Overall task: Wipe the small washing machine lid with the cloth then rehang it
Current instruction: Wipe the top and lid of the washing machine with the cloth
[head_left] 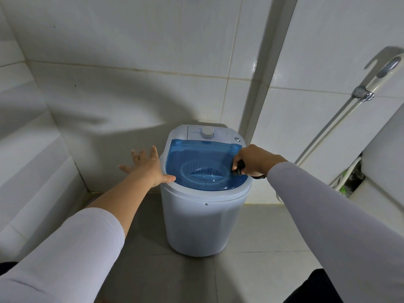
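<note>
A small white plastic washing machine [203,219] with a translucent blue plastic lid [196,156] stands on the grey tiled floor, in a corner of white tiled walls. The lid is closed and lies flat over the tub; a pale ribbed basket shows through it.

The right hand [254,159] sits over the right edge of the lid, fingers curled tight around a dark bunched cloth [239,168]. The cloth is pressed against the lid near its right rim, and a short dark end trails out behind the hand past the machine's edge. The left hand [145,166] is released, fingers spread, hovering at the left side of the machine; its thumb reaches the lid's left rim, though contact cannot be confirmed.

A white round control dial [207,132] sits on the panel behind the lid. A chrome and cream hand shower [358,88] hangs on the wall to the right of the machine.

Judgement: wiping appears under way, with most of the lid yet to be covered.

Risks noted:
- The machine is light and unbraced; a firm stroke leftward could slide or rock it unless the left hand steadies the body.
- The cloth is tightly balled, so little of its surface meets the lid and streaks may be missed.
- A stroke carried too far back could knock the dial.
</note>
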Demonstrator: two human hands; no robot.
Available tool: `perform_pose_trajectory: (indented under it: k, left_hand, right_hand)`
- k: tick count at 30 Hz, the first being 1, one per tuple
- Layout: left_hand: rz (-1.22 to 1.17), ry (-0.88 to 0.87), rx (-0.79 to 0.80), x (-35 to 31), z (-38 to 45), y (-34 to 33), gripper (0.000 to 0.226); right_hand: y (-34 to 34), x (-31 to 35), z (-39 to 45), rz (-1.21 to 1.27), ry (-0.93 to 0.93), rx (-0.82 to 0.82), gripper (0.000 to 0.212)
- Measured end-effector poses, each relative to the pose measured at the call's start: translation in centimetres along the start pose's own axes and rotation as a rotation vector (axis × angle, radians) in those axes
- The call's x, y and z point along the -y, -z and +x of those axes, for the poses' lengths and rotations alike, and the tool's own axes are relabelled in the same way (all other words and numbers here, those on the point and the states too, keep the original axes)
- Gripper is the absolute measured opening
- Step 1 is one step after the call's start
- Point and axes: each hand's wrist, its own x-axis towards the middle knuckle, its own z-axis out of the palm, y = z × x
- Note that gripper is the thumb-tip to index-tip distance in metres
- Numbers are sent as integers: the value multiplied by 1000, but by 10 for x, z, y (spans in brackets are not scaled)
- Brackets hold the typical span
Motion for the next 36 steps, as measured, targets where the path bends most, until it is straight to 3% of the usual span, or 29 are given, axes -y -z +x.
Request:
perform_pose_trajectory:
  k: [13, 19, 25, 30, 36]
  left_hand:
    - [-85, -6, -2, 3, 1, -2, 117]
    - [-257, 22, 30, 14, 11, -15, 125]
    - [-366, -25, 100, 16, 4, -15, 127]
    - [-340, -23, 103, 19, 4, -16, 129]
    - [-289, -22, 126, 15, 1, -9, 126]
  right_hand:
    - [10, -17, -20, 112, -152, 44, 20]
    - [47, 23, 0, 97, -4, -61, 27]
    - [50, 101, 38, 61, 200, -42, 31]
    - [32, 144, 58, -15, 303, -19, 32]
    - [18, 147, 61, -89, 317, 7, 30]
